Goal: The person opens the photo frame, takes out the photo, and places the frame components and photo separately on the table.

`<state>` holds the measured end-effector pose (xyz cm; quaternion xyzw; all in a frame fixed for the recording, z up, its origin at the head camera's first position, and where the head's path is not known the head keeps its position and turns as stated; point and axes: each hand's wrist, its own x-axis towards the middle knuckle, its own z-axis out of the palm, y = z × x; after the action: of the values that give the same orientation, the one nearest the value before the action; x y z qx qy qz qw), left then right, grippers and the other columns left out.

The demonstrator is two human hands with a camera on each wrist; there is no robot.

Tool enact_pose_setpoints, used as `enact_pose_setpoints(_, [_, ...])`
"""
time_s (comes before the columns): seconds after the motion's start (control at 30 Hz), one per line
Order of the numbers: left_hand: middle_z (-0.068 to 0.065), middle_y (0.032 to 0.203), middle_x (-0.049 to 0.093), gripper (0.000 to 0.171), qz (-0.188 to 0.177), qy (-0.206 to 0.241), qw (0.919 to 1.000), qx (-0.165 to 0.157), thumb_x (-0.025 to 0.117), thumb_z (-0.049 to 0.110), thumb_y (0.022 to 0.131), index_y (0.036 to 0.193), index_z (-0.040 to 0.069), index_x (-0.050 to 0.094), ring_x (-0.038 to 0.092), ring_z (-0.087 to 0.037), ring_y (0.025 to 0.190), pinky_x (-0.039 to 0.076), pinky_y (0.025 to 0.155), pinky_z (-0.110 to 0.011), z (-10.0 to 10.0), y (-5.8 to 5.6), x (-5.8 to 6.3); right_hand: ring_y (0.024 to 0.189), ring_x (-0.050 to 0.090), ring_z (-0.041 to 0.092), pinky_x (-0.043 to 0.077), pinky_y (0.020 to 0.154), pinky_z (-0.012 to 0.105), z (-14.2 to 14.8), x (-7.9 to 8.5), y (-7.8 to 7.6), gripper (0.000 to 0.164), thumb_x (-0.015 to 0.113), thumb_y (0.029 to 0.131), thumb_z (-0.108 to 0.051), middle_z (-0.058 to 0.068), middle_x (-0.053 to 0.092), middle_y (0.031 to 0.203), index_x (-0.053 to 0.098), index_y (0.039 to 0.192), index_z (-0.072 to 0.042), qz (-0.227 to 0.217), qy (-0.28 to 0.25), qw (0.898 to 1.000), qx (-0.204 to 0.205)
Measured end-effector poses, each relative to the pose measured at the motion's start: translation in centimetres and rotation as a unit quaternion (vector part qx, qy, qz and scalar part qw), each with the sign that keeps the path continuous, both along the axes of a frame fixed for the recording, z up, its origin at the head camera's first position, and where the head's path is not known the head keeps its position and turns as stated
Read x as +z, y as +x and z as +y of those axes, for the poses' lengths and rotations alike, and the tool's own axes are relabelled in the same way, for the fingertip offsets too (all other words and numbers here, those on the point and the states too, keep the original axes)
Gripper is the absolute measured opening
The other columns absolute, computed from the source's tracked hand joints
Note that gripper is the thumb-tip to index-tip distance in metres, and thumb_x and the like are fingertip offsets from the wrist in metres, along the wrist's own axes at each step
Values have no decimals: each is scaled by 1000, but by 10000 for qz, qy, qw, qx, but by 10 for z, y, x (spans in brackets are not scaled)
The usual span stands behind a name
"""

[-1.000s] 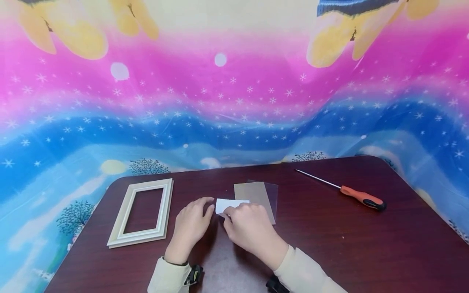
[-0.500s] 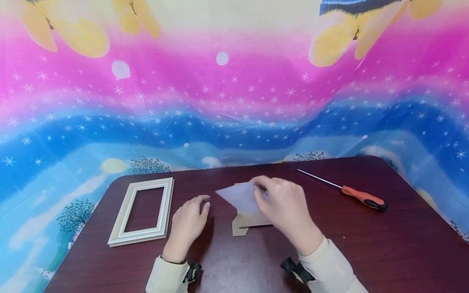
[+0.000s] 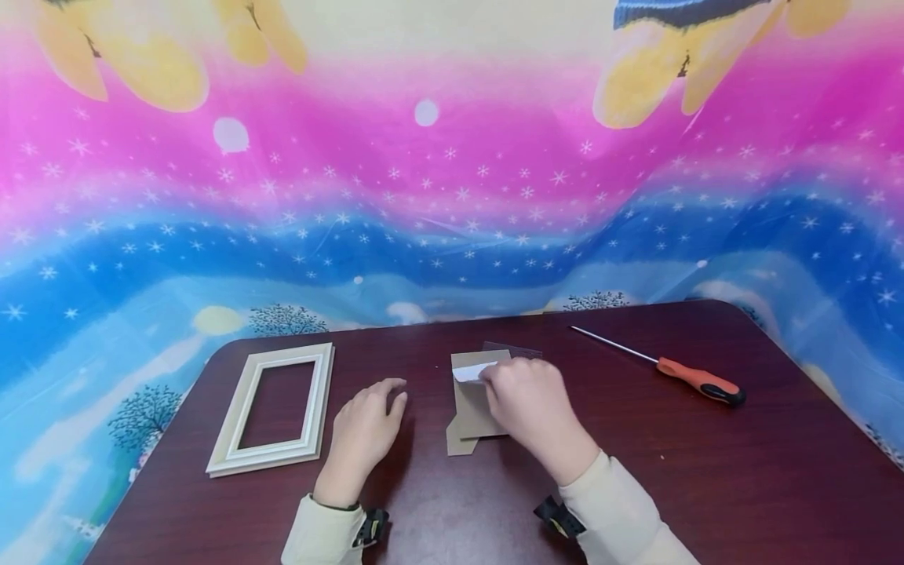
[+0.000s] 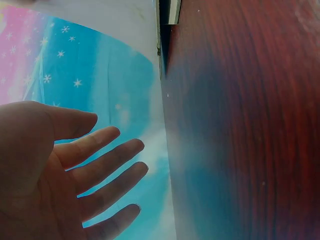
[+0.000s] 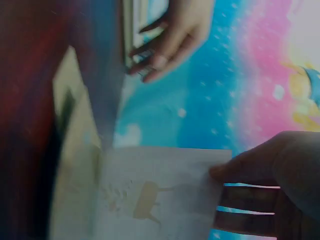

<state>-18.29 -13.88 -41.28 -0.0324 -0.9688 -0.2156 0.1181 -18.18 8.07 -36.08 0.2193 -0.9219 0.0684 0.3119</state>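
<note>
My right hand (image 3: 531, 412) pinches a white sheet of paper (image 3: 472, 372) between thumb and fingers, close over a brown backing board (image 3: 479, 414). In the right wrist view, the paper (image 5: 125, 172) stands tilted and shows a pale tan printed shape. An angled tab (image 3: 462, 443) sticks out from under the board's near left corner. Behind the board, the edge of a clear sheet (image 3: 519, 349) shows, the rest hidden by the board and hand. My left hand (image 3: 362, 430) hangs over the table left of the board, fingers apart and relaxed, holding nothing.
A cream picture frame (image 3: 271, 461) lies at the left of the dark red wooden table (image 3: 706, 486). To the right lies a screwdriver (image 3: 698, 380) with an orange and black handle. A patterned cloth (image 3: 452, 196) hangs behind the table's far edge.
My right hand has lifted the paper from left of the board, carried it right, and lowered it over the board. The tab at the board's near corner has come into view. My left hand hardly moved.
</note>
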Motion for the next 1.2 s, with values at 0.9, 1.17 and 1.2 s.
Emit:
enact_pose_setpoints(0.9, [-10, 113, 72, 30, 96, 11, 9999, -80, 56, 29, 91, 117, 16, 66, 66, -30, 91, 55, 74, -49, 5, 0, 1, 48, 58, 17, 45, 41, 33, -17, -33, 7, 6, 75, 64, -9, 2, 68, 53, 72, 66, -14, -672, 857, 9931, 436])
enact_pose_setpoints(1.17, [-9, 120, 69, 32, 173, 130, 9993, -318, 56, 29, 91, 120, 16, 64, 61, -28, 106, 54, 84, -51, 11, -3, 4, 57, 63, 19, 51, 50, 37, -1, -23, 1, 11, 77, 67, -16, 1, 73, 65, 73, 77, -15, -787, 745, 9933, 399])
enact_pose_setpoints(1.2, [-9, 123, 67, 34, 182, 147, 9991, -349, 56, 29, 92, 122, 16, 63, 60, -28, 109, 53, 86, -51, 11, -3, 4, 60, 64, 18, 52, 53, 37, 2, -22, 0, 13, 77, 68, -17, 0, 74, 69, 73, 80, -15, -828, 710, 9932, 413])
